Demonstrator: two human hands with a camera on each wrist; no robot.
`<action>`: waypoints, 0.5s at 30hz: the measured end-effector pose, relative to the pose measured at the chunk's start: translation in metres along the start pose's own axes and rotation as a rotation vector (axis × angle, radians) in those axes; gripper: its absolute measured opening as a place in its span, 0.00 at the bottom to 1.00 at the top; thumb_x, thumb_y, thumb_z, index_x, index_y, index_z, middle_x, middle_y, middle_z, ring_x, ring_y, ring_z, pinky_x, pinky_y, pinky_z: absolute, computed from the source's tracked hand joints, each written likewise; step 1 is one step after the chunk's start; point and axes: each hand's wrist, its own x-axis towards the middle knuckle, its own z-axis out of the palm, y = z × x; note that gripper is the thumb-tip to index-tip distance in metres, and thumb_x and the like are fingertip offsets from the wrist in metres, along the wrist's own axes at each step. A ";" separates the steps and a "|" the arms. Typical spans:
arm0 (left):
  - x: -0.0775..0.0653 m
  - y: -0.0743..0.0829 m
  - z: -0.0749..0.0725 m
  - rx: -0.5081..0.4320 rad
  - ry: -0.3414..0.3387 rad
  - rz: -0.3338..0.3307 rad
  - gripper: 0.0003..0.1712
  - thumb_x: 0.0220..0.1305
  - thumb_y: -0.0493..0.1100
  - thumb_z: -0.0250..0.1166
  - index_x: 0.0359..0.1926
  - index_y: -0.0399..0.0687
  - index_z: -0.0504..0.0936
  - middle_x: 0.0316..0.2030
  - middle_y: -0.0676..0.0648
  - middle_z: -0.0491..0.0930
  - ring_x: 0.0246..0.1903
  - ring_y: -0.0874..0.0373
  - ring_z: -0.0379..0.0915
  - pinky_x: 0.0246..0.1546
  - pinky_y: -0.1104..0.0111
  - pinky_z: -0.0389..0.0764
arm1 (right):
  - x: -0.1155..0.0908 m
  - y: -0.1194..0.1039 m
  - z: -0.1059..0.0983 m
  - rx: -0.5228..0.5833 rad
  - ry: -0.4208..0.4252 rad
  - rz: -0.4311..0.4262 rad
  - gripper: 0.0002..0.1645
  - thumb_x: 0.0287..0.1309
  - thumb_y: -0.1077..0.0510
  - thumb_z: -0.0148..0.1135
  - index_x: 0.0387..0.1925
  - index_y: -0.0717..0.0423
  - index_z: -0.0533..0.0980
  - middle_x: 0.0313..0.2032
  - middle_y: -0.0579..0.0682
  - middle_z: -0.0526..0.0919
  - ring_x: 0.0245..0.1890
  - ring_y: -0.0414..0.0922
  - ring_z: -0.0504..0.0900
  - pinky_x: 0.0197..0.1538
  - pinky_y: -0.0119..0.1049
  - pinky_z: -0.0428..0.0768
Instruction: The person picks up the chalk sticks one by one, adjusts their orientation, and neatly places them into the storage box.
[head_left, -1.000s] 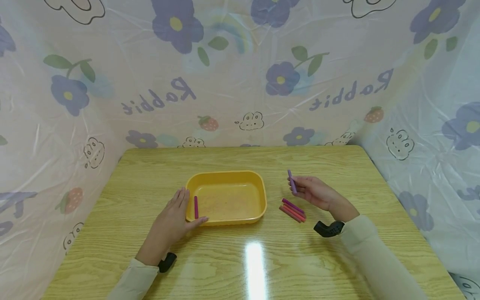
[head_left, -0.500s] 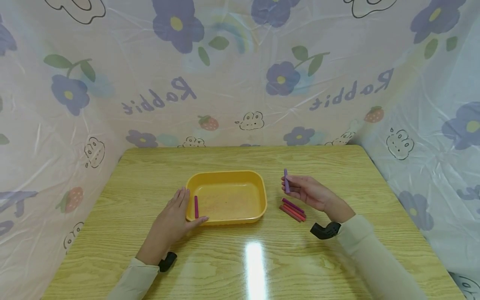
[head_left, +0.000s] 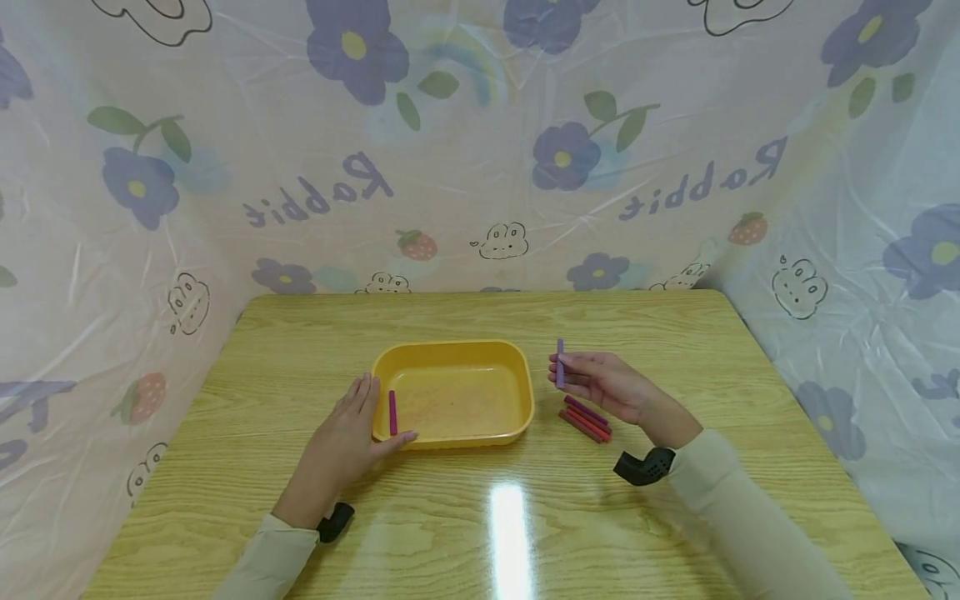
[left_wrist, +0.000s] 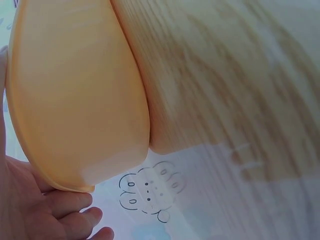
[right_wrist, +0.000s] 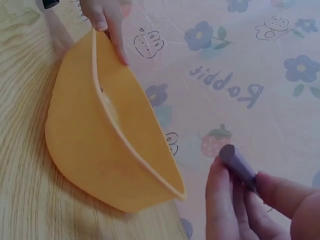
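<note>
Just right of the yellow tray (head_left: 465, 442), the right hand (head_left: 613, 386) pinches 1 purple stick (head_left: 560, 364), its long axis roughly paralleling the tray's short sides; the left hand (head_left: 341, 442), fingers extended, rests against the tray's left end.

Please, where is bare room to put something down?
Inside the yellow tray, right of the magenta stick. On the table: behind the tray to the back edge, and in front, between left sleeve and right sleeve. Crowded: the tray's left end, by the left hand, and right of the tray, by stick pile and right hand holding purple stick.
</note>
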 end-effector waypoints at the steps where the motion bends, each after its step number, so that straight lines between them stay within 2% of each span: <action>1: 0.000 0.000 0.000 0.001 0.002 0.002 0.64 0.51 0.80 0.46 0.70 0.33 0.47 0.69 0.34 0.46 0.69 0.42 0.39 0.65 0.50 0.51 | 0.000 0.000 0.001 0.003 0.001 0.002 0.18 0.66 0.59 0.51 0.51 0.68 0.72 0.44 0.56 0.81 0.48 0.47 0.80 0.53 0.38 0.74; 6: -0.001 0.001 -0.001 0.016 -0.015 -0.006 0.64 0.51 0.81 0.43 0.71 0.34 0.46 0.70 0.35 0.45 0.69 0.43 0.39 0.65 0.51 0.51 | 0.001 0.000 0.008 0.000 0.001 0.008 0.16 0.66 0.59 0.52 0.49 0.66 0.74 0.44 0.57 0.81 0.47 0.47 0.80 0.52 0.37 0.75; 10: 0.000 0.001 -0.002 0.016 -0.035 -0.012 0.65 0.50 0.82 0.42 0.71 0.34 0.45 0.70 0.35 0.44 0.69 0.44 0.38 0.65 0.51 0.50 | 0.002 0.002 0.014 -0.025 -0.015 0.003 0.20 0.67 0.59 0.51 0.53 0.71 0.70 0.46 0.59 0.79 0.47 0.47 0.80 0.52 0.38 0.75; 15: 0.000 0.002 -0.002 0.020 -0.019 -0.006 0.65 0.50 0.81 0.43 0.70 0.33 0.47 0.70 0.35 0.46 0.69 0.42 0.40 0.65 0.50 0.50 | 0.005 0.007 0.023 -0.022 -0.051 -0.014 0.25 0.67 0.62 0.49 0.57 0.79 0.62 0.47 0.62 0.79 0.47 0.48 0.80 0.53 0.39 0.74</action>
